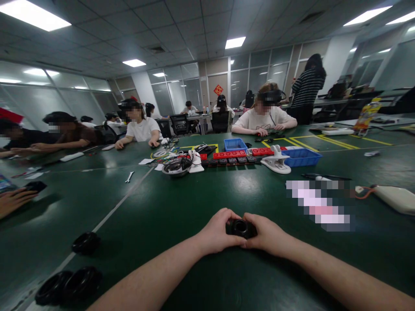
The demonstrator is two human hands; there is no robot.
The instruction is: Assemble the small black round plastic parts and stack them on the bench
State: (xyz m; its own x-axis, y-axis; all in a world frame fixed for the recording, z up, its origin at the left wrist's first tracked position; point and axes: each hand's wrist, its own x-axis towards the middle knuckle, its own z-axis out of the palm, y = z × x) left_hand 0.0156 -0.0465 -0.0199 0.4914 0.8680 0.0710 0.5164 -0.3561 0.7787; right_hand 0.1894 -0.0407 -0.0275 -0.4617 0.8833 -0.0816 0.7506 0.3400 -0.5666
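Note:
Both of my hands are closed around one black ring-shaped part (pixel 240 226) with a round hole facing up, just above or on the green table. My left hand (pixel 218 233) grips it from the left, and my right hand (pixel 266 233) from the right. The thumbs meet at its near side. Its underside is hidden by my fingers. To the left lie similar black rings: one (pixel 86 243) by itself, and a pair (pixel 53 287) side by side closer to me.
Red power strips (pixel 230 154) cross the table ahead, with blue bins (pixel 301 157), a white clamp stand (pixel 276 160) and a bowl of cables (pixel 177 166). A wrench (pixel 129 177) lies left. Another person's hand (pixel 16 201) rests at the left edge. Several people sit beyond.

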